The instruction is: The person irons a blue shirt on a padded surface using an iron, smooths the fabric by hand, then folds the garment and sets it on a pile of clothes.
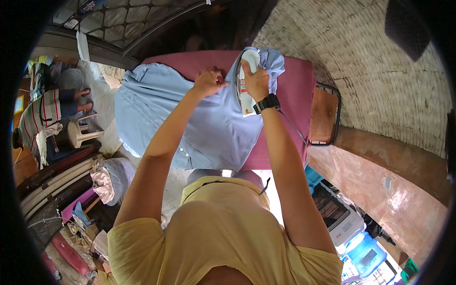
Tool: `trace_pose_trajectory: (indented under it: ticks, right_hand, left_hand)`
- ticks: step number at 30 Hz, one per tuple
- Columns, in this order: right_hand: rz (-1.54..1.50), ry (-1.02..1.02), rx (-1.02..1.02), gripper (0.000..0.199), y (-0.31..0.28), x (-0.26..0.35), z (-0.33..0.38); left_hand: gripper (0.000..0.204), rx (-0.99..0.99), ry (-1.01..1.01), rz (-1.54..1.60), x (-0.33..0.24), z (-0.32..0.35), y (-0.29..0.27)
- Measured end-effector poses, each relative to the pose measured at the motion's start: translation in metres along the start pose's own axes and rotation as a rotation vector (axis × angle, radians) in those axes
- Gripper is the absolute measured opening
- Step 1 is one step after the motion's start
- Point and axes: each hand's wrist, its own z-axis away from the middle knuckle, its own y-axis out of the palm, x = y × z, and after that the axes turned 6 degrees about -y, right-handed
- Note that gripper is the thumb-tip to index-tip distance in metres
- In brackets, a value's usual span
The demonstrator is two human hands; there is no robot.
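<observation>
Below our yellow T-shirt [223, 228], our right hand [256, 80] grips the white iron [247, 90] on the light-blue shirt [199, 123] spread across the maroon ironing board [294, 90], while our left hand [209, 81] pinches the fabric.

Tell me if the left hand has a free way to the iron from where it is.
Probably yes: the left hand grips the blue shirt right beside the iron, with nothing between, though the right hand already covers its handle.
</observation>
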Motion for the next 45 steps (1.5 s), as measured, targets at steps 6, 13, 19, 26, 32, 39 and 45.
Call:
trace_pose_trajectory:
  ticks: [6,13,19,26,32,39,45]
  right_hand:
    - [-0.014,-0.081,0.152,0.058,-0.011,-0.005,0.057]
    - [0.111,-0.134,0.082,0.052,0.014,-0.002,-0.012]
    - [0.099,-0.16,0.18,0.057,0.017,-0.002,0.013]
    - [0.119,-0.17,0.231,0.056,0.024,0.008,0.003]
    - [0.022,-0.242,0.268,0.06,0.029,0.0,0.027]
    - [0.172,-0.211,0.259,0.067,0.036,0.005,-0.003]
    - [0.367,-0.184,0.648,0.059,-0.041,0.002,0.043]
  left_hand:
    - [0.023,-0.158,0.004,0.018,0.01,0.026,0.004]
    - [0.024,-0.28,0.06,0.235,0.027,0.022,0.02]
    - [0.022,-0.112,0.128,0.557,0.051,0.016,0.026]
    - [0.025,-0.12,0.134,0.539,0.043,0.027,0.013]
    - [0.013,-0.237,0.135,0.679,0.07,0.015,0.026]
    - [0.007,-0.199,0.021,0.802,0.063,-0.001,0.027]
    - [0.026,-0.243,0.019,0.437,0.049,0.018,0.021]
